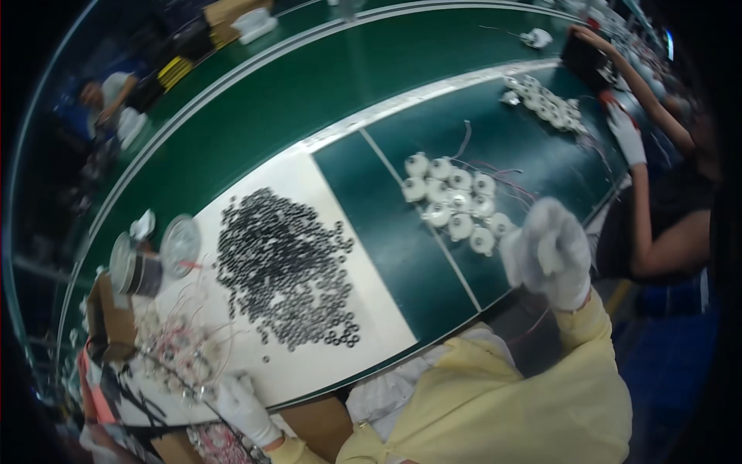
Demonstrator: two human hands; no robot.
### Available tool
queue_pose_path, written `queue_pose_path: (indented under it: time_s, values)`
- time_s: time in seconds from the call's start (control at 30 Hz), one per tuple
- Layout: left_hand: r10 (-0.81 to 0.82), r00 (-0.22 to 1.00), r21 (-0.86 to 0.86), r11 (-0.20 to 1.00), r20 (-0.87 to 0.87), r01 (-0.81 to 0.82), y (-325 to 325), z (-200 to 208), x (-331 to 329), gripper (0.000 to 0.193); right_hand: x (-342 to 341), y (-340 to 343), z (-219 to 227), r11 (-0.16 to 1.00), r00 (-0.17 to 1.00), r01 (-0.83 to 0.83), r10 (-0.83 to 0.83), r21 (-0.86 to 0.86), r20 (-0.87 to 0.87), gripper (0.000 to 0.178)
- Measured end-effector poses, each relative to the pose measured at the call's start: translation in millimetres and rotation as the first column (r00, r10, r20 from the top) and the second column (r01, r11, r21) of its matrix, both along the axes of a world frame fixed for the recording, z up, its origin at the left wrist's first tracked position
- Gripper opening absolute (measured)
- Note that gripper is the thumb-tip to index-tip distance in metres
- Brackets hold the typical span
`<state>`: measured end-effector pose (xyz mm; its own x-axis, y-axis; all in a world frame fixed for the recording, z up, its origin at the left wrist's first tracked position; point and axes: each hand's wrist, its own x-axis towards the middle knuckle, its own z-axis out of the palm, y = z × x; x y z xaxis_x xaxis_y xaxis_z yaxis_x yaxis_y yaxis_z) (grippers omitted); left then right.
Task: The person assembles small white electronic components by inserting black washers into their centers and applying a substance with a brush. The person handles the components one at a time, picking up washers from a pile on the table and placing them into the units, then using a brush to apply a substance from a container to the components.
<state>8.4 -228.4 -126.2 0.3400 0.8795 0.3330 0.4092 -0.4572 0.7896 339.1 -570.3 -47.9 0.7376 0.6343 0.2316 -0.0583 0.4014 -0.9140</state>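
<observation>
My right hand (550,259), in a white glove, is raised at the right over the table's near edge and is smeared by motion. Its fingers are closed around a white part (549,254), mostly hidden; a pink wire (533,329) hangs below. Beside it, a cluster of round white wired parts (458,201), like small motors, lies on the dark green mat. My left hand (246,408), also gloved, is low at the left, beside a tangled heap of similar wired parts (178,348). Whether its fingers hold anything is not clear.
Many small black rings (278,263) cover the white board (379,332). Behind them stand a tub (137,272) and a clear round lid (181,243). A cardboard box (112,309) is at far left. At right, a co-worker's gloved hand (626,135) is near more white parts (545,104).
</observation>
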Motion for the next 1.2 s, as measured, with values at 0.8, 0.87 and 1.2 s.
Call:
queue_pose_path:
  time_s: [0.8, 0.87, 1.2]
  values:
    - [0.551, 0.83, 0.395, 0.784, -0.085, -0.479, 32, 100, -37, 0.049, 98, -12, 0, 0.44, 0.97, 0.223, -0.012, -0.87, 0.242, 0.046]
    - [0.577, 0.81, 0.404, 0.768, -0.101, -0.497, 29, 105, -39, 0.054, 88, -13, -10, 0.385, 0.9, 0.391, 0.03, -0.836, 0.435, 0.04]
    - [0.296, 0.935, 0.137, 0.936, 0.194, -0.325, 29, 88, -47, 0.036, 87, -27, -54, 0.287, 0.252, 0.878, 0.404, -0.383, 0.88, 0.021]
